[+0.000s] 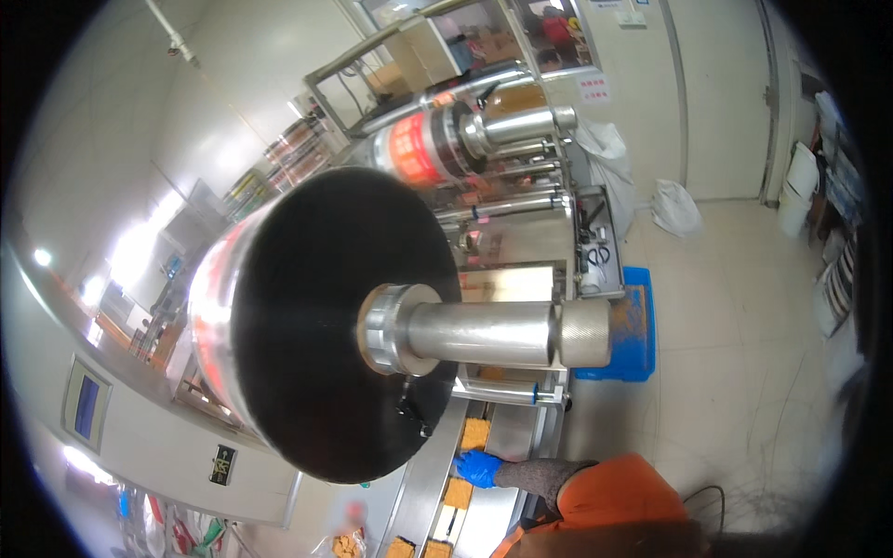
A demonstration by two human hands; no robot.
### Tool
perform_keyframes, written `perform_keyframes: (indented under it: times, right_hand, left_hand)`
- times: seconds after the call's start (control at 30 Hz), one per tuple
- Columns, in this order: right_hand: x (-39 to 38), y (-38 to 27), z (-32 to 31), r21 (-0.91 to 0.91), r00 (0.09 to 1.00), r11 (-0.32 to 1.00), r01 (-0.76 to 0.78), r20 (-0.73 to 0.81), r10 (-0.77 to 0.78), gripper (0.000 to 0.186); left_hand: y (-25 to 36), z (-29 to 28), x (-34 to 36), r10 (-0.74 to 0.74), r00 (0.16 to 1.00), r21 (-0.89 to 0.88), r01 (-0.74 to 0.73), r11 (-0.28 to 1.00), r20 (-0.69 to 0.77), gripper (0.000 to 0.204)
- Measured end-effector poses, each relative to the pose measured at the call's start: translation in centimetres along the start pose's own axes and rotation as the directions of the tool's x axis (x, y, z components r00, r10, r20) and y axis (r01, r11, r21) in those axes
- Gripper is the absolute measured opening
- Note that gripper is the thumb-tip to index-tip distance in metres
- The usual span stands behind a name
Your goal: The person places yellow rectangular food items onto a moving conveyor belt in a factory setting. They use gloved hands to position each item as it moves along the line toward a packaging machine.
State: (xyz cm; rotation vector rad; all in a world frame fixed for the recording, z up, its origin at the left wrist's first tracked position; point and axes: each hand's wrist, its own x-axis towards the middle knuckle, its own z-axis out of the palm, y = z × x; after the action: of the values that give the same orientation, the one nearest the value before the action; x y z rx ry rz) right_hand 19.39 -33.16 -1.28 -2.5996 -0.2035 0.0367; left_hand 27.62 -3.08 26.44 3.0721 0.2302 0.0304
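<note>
At the lower middle my right hand (479, 468), in a blue glove, is over a metal conveyor track (483, 505). It lies between a golden-brown crumbly block (475, 432) and another tan block (457, 494), close to both. The fingers show too small to tell whether they grip anything. More tan blocks (401, 548) lie along the track at the lower edge. A large film roll with a black end disc (326, 325) and a metal shaft (493, 332) fills the middle, hiding part of the machine. My left hand is out of sight.
Behind is a second film roll (414, 149) beside metal rollers (521, 205). A tray with scissors (597, 254) sits above a blue crate (638, 353) with brown crumbs. White sacks (676, 208) rest on the tiled floor. A clear bag of brown pieces (349, 544) is at lower left.
</note>
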Motion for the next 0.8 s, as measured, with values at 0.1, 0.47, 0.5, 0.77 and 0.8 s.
perform_keyframes:
  times: [0.1, 0.47, 0.5, 0.77, 0.8]
  right_hand:
    - [-3.0, -4.6, -2.4, 0.009, 0.985, 0.997, -0.083, -0.148, 0.083, 0.067]
    - [-0.5, -0.8, -4.6, -0.114, 0.976, 0.969, -0.218, -0.001, 0.220, 0.086]
    - [-0.5, -0.2, -4.6, -0.136, 0.975, 0.966, -0.221, -0.043, 0.217, 0.086]
    - [-1.2, -1.4, 1.3, -0.033, 1.000, 0.999, -0.014, 0.007, 0.014, 0.066]
    - [-2.2, -4.1, -0.4, -0.053, 0.998, 0.997, -0.052, 0.015, 0.053, 0.075]
  left_hand:
    - [-1.9, 0.3, -0.7, -0.027, 1.000, 0.019, 0.027, 0.999, -0.007, 0.130]
    - [-4.0, 1.2, -1.4, -0.026, 1.000, 0.026, 0.026, 0.999, 0.016, 0.125]
    - [-3.6, 1.2, -1.3, -0.022, 1.000, 0.026, 0.021, 0.999, 0.020, 0.125]
    - [-4.0, 5.7, -6.0, -0.072, 0.993, 0.031, 0.069, 0.997, 0.097, 0.121]
    - [-5.5, 6.8, -8.0, -0.125, 0.986, 0.041, 0.121, 0.992, 0.110, 0.121]
